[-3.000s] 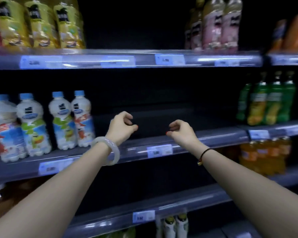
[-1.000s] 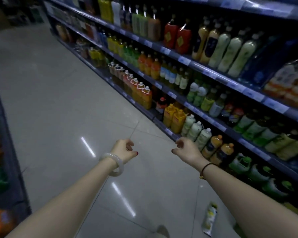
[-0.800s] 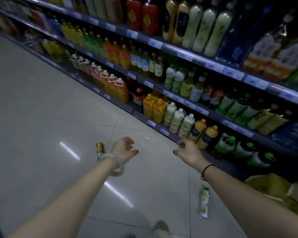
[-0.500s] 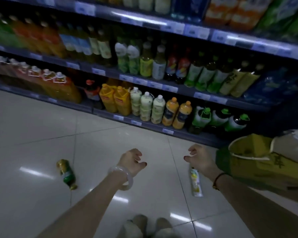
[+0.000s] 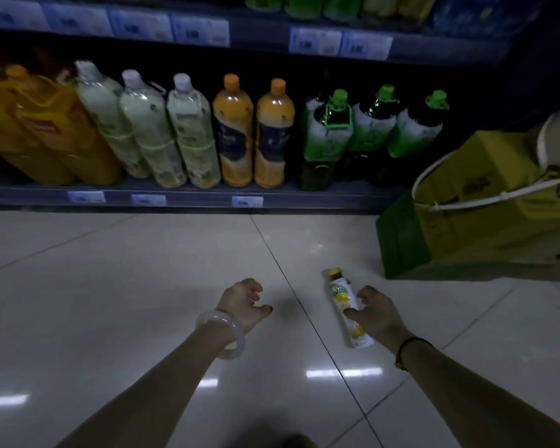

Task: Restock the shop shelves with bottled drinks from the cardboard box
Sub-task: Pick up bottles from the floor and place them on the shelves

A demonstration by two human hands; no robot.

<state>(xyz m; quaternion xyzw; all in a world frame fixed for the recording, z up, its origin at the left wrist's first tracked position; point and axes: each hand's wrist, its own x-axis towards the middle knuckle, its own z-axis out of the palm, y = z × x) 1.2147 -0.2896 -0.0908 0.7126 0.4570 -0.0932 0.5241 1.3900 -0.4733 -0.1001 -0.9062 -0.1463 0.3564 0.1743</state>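
Both hands have dropped from shelf height to the floor. The right hand [image 5: 374, 313], its fingers [image 5: 364, 294] loose and empty, is just beside a lying yellow-capped plastic bottle [image 5: 340, 291]. The left hand [image 5: 243, 302] is loose and empty. Pickup is judged next.

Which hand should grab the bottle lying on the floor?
Right. The right hand is beside the bottle, fingers spread toward it. The left hand is farther away.
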